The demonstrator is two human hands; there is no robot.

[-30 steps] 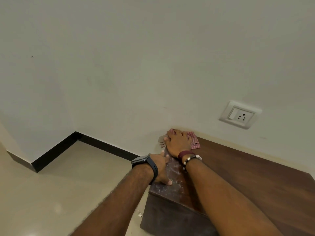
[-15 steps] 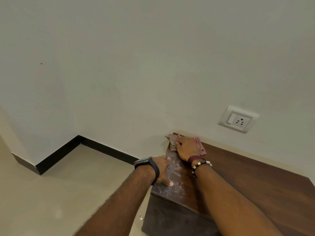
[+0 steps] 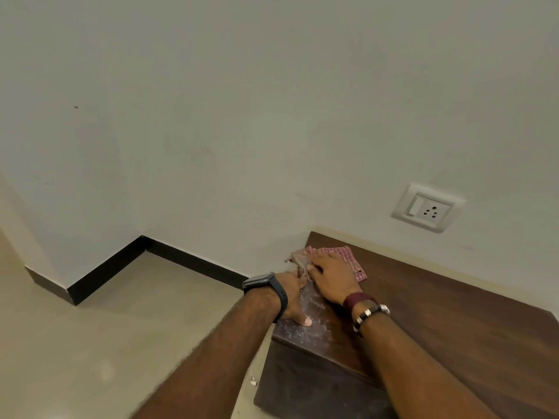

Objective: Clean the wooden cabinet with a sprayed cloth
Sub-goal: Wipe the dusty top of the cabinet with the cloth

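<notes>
The dark wooden cabinet (image 3: 438, 313) stands low against the wall at the lower right, with white dust on its near-left corner. A red-and-white checked cloth (image 3: 341, 255) lies on the cabinet top near the back-left corner, one end hanging over the left edge. My right hand (image 3: 331, 276) presses flat on the cloth. My left hand (image 3: 292, 297), with a dark watch on the wrist, grips the cabinet's left edge, thumb on the dusty top.
A white switch and socket plate (image 3: 426, 208) sits on the wall above the cabinet. Black skirting (image 3: 115, 264) runs along the wall base around a corner at the left. Beige tiled floor (image 3: 90, 358) lies left of the cabinet, with a small white scrap (image 3: 253, 381) by its base.
My right hand has drawn the cloth back from the far-left corner toward me along the left edge. My left hand has stayed on the edge.
</notes>
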